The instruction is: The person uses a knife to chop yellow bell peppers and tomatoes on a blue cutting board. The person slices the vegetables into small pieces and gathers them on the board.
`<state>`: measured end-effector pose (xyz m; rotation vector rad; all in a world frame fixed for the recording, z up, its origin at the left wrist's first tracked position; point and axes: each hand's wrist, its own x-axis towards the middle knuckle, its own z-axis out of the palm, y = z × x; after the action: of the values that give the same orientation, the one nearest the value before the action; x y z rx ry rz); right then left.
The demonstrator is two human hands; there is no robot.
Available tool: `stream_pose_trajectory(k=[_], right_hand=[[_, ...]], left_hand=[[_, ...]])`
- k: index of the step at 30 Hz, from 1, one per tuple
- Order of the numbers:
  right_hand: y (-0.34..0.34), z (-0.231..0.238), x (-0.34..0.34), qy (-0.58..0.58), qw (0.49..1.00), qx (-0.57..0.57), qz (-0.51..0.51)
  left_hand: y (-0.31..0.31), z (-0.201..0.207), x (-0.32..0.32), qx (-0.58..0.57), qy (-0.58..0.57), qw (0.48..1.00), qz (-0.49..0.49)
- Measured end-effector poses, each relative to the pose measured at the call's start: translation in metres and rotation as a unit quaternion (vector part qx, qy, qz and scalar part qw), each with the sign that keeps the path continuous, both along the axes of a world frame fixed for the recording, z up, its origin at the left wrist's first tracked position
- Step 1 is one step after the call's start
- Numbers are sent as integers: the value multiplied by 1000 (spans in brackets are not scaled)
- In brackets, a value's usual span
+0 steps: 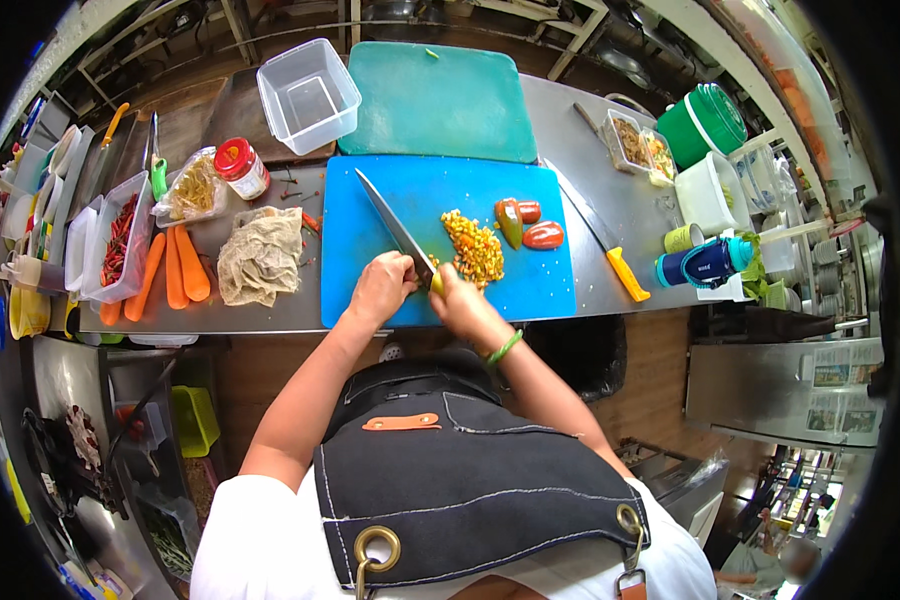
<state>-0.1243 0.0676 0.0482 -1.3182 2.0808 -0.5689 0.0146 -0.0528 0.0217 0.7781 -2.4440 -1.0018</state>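
Note:
A large kitchen knife (394, 222) points away to the far left over the blue cutting board (370, 185). My right hand (467, 300) is wrapped round its yellow handle near the board's front edge. Beside the blade, my left hand (382, 288) is closed with curled fingers close to the steel; what they pinch, if anything, is hidden. A pile of chopped yellow-orange pieces (475, 250) lies just beyond my right hand. To its right rest a few plum tomatoes (543, 235), red to greenish brown.
A green cutting board (435, 100) and a clear plastic tub (310, 97) stand behind. Carrots (192, 265), a crumpled cloth (262, 255), a red-lidded jar (242, 168) and red chillies (120, 240) sit left. Rightward are another yellow-handled knife (620, 270) and a blue bottle (703, 262).

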Motion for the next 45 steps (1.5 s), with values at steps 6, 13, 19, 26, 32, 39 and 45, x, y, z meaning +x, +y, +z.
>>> stream_pose_trajectory(k=[6,13,19,26,32,39,45], right_hand=[[2,24,-2,55,998,15,34],[12,38,8,98,992,68,38],[-21,8,-6,67,996,-12,60],[15,23,18,61,996,61,16],[-22,8,-14,38,997,-10,72],[0,30,-10,76,996,5,46],[11,44,1,104,992,58,47]], left_hand=[[4,-2,-7,-14,15,1000,15],[7,-2,-3,-56,4,998,13],[7,-3,-2,-6,4,1000,-10],[8,1,0,9,-1,1000,14],[3,2,0,18,-3,999,-28],[-2,1,-11,-45,30,998,13],[0,8,1,-24,-12,1000,4]])
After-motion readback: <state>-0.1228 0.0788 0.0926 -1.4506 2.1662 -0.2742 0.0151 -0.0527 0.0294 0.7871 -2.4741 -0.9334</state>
